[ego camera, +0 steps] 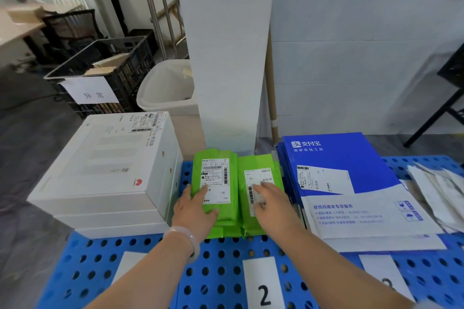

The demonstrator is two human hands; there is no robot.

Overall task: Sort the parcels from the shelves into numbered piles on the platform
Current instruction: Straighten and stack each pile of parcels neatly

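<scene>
Two stacks of green parcels lie side by side on the blue perforated platform (221, 283), behind the paper card marked 2 (263, 283). My left hand (195, 211) lies flat on the left green parcel (213, 165), fingers straight over its white label. My right hand (273, 206) presses flat on the right green parcel (258, 165), fingertips on its label. A stack of white boxes (105, 170) stands to the left. Blue-and-white flat mailers (351, 183) are piled to the right, behind a card marked 3 (384, 276).
A white pillar (231, 57) rises just behind the green parcels. A black crate (108, 73) with a paper sign and a white bin (168, 88) stand at the back left. Pale envelopes (437, 190) lie at the far right.
</scene>
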